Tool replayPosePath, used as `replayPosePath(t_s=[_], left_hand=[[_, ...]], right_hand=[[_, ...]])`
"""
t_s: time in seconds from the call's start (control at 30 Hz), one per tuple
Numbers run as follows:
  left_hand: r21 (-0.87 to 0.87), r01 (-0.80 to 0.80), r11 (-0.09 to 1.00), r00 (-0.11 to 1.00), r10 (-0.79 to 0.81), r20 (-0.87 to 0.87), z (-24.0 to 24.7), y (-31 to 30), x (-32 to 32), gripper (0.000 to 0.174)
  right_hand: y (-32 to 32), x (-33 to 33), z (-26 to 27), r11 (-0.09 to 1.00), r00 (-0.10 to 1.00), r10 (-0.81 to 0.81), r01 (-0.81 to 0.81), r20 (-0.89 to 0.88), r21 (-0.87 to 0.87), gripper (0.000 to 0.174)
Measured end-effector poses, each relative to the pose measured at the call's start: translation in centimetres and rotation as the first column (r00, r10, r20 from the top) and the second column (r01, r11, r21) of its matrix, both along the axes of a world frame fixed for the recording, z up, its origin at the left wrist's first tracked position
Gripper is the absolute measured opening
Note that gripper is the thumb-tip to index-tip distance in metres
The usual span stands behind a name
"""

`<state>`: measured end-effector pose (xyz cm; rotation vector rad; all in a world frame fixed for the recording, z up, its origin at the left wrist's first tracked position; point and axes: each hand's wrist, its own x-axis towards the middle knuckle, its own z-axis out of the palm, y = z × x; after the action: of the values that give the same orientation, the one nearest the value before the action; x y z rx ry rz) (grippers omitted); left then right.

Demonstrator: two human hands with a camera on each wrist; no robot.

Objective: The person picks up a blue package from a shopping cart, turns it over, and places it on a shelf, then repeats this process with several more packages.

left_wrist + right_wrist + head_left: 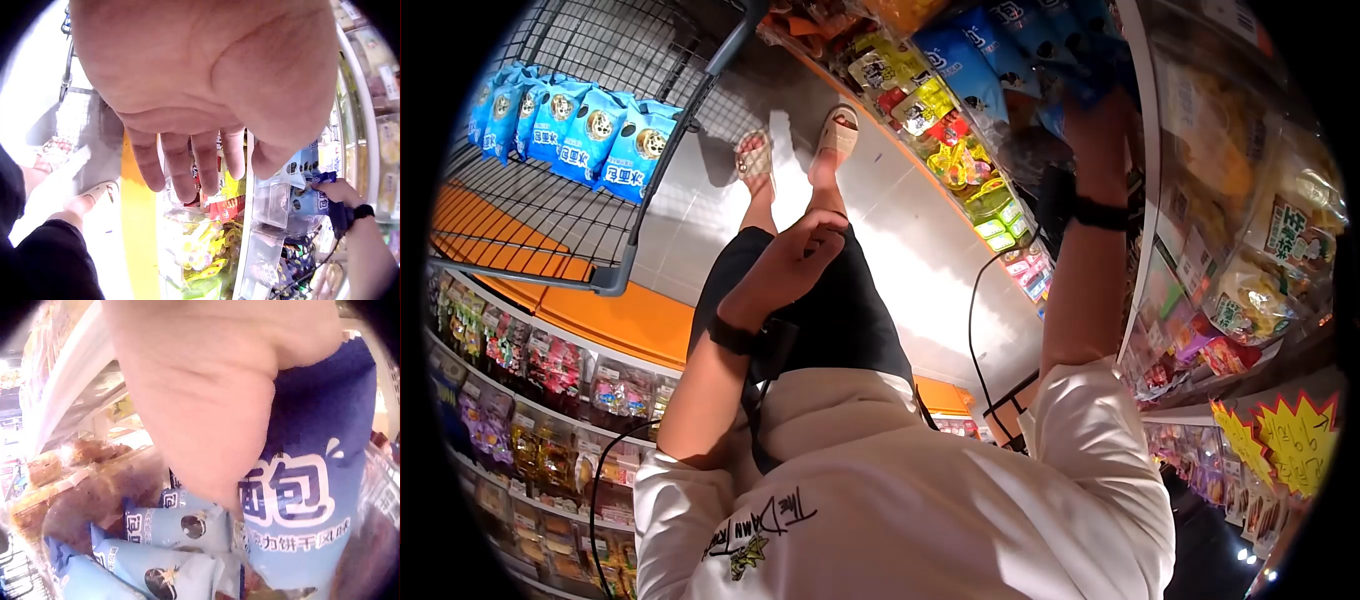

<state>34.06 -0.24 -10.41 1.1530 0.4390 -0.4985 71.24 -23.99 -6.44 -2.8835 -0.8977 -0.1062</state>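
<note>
My right hand (1100, 130) reaches into the shelf on the right and grips a blue snack bag (306, 469) by its dark blue upper end. Its fingers are mostly hidden behind the bag in the right wrist view, where the thumb side of the hand (206, 394) shows. Beside the held bag lie several matching light blue bags (162, 569). In front of my body hangs my left hand (785, 265), holding nothing; its fingers (178, 165) are loosely extended in the left wrist view.
A wire shopping cart (615, 280) on the left carries several upright blue bags (585, 130). Shelves of packaged snacks (540, 370) line the lower left. On the right, a white shelf edge (1145, 130) and bagged goods (1250, 290) stand close to my right arm. Thin cables (970, 330) trail from both wrists.
</note>
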Motion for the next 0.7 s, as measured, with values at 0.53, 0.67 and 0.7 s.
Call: replayPosePath(t_s=[0.53, 0.67, 0.7], left_hand=[[0.129, 0.106, 0.986, 0.994, -0.104, -0.021, 1.1, 1.7, 0.6, 0.025], [0.114, 0.13, 0.985, 0.991, -0.131, 0.007, 0.9, 1.2, 0.2, 0.023], [0.111, 0.133, 0.985, 0.99, -0.136, 0.02, 0.9, 1.2, 0.2, 0.023]], right_hand=[[1.6, 0.0, -0.1, 0.972, 0.976, 0.217, -0.216, -0.002, -0.088, 0.039], [0.0, 2.2, 0.0, 0.921, 0.92, 0.377, -0.384, -0.105, -0.063, 0.042], [0.2, 2.2, 0.4, 0.919, 0.918, 0.381, -0.389, -0.107, -0.065, 0.043]])
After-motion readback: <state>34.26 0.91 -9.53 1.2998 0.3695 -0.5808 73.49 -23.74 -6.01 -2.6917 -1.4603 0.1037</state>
